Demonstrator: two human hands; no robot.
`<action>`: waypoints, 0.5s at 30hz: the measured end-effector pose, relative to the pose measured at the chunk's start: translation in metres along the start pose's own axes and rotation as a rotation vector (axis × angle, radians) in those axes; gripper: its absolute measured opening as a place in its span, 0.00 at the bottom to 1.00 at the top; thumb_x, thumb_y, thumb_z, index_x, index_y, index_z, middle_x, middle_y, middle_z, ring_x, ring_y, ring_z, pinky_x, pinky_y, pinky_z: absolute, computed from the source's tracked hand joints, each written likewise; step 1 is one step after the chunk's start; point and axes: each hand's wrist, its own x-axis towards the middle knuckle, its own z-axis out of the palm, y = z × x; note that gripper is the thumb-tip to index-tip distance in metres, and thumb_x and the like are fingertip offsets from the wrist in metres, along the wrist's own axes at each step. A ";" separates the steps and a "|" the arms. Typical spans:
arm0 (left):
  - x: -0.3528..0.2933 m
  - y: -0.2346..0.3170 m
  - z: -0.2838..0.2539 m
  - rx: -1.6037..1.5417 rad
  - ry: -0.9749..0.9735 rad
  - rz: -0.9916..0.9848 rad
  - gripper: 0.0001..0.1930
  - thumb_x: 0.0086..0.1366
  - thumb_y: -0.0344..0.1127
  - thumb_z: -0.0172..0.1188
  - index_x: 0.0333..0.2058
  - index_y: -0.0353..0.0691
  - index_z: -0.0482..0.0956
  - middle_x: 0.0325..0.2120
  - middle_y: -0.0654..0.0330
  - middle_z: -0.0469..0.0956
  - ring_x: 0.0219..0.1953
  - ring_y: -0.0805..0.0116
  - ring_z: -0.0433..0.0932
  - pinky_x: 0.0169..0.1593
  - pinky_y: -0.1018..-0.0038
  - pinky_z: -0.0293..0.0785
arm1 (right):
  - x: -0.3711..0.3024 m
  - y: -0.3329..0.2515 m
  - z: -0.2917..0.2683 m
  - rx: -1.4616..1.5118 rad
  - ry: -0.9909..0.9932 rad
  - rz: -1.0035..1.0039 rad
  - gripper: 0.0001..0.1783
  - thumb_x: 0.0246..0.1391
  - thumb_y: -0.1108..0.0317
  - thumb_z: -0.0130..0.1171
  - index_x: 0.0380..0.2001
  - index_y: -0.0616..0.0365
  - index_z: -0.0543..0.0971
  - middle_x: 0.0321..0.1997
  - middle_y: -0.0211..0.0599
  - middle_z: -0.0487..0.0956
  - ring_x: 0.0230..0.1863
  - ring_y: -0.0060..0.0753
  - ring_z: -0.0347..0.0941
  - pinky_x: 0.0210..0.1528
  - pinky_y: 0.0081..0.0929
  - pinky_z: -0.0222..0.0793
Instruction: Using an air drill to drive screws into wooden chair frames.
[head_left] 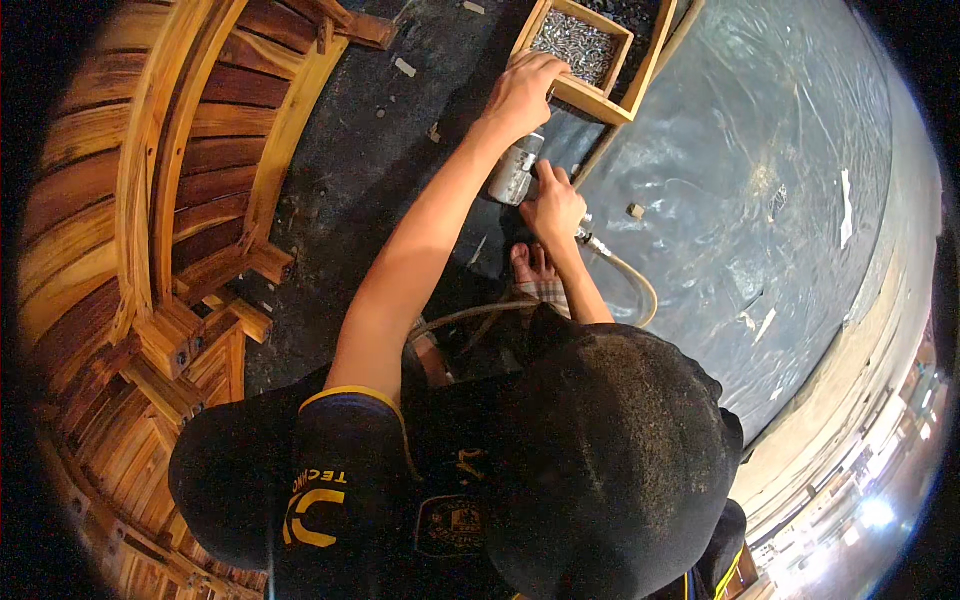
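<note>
My right hand [556, 208] is wrapped round the handle of a grey air-powered driver [516, 172]. A hose [625, 265] with a metal fitting runs from the handle, below my hand. The tool's front end points away from me, toward my left hand [522, 98]. That hand is closed, fingers bent, at the near left corner of a small wooden box [597, 103]. What its fingertips pinch is hidden. Many small silvery screws [578, 45] fill the box, which sits within a larger wooden tray [648, 70].
Slatted wooden furniture [145, 170] stands along the left. Dark sheeting [740, 190] covers the surface at the right, with a small wooden block [636, 211] on it. A bare foot [533, 262] shows below the driver. Paper scraps [405, 67] lie on the dark floor [350, 150].
</note>
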 end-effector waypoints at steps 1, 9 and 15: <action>0.000 0.001 0.000 -0.001 0.002 -0.001 0.24 0.45 0.13 0.54 0.43 0.40 0.77 0.43 0.54 0.78 0.50 0.51 0.74 0.54 0.62 0.71 | 0.000 0.000 -0.001 -0.002 0.000 -0.002 0.27 0.35 0.65 0.69 0.41 0.46 0.69 0.34 0.36 0.75 0.32 0.47 0.78 0.33 0.45 0.72; -0.001 -0.001 0.002 0.018 0.030 -0.007 0.20 0.45 0.15 0.56 0.39 0.38 0.79 0.42 0.55 0.79 0.50 0.53 0.73 0.57 0.63 0.67 | -0.001 -0.004 -0.005 0.048 -0.040 0.013 0.34 0.30 0.67 0.71 0.45 0.48 0.70 0.37 0.39 0.75 0.36 0.52 0.77 0.34 0.46 0.74; -0.001 0.003 0.003 -0.025 0.027 -0.023 0.23 0.45 0.15 0.53 0.42 0.39 0.78 0.43 0.53 0.77 0.51 0.50 0.72 0.57 0.61 0.68 | 0.001 -0.004 -0.006 0.045 -0.006 0.010 0.30 0.31 0.65 0.72 0.41 0.49 0.69 0.35 0.38 0.75 0.34 0.49 0.78 0.35 0.44 0.72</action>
